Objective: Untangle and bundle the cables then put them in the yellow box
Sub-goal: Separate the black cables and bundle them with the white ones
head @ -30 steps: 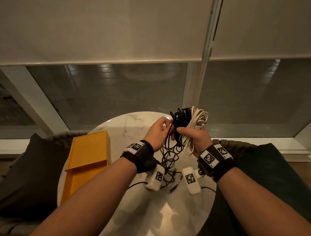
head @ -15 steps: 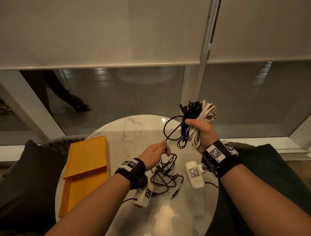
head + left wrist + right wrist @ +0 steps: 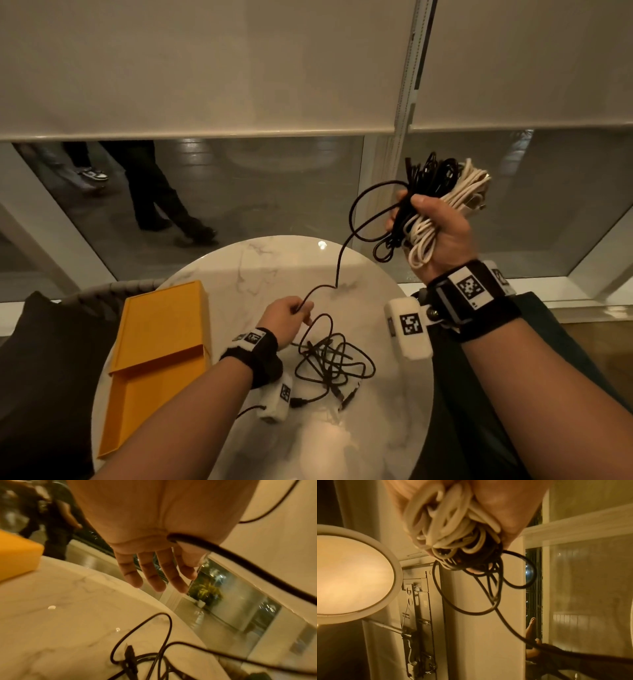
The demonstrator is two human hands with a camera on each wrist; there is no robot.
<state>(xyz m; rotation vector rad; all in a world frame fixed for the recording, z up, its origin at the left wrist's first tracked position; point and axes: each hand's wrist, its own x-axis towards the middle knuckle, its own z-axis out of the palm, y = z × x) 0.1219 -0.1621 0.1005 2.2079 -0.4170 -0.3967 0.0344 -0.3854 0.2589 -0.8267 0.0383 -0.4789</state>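
Observation:
My right hand is raised at the right, above the table's edge, and grips a bundle of cables: white coils beside black coils. One black strand runs from the bundle down to my left hand, which pinches it low over the table, the other fingers straight. Below that hand lies a loose black tangle with plugs. The yellow box sits open at the table's left edge, nothing showing in it.
The round marble table stands against a low window with drawn blinds. Dark cushioned seats flank it left and right. A person's legs show through the glass. A lit round lamp appears in the right wrist view.
My right hand has lifted the bundle up and to the right. My left hand has dropped from the bundle toward the table, drawing a black strand out between the hands.

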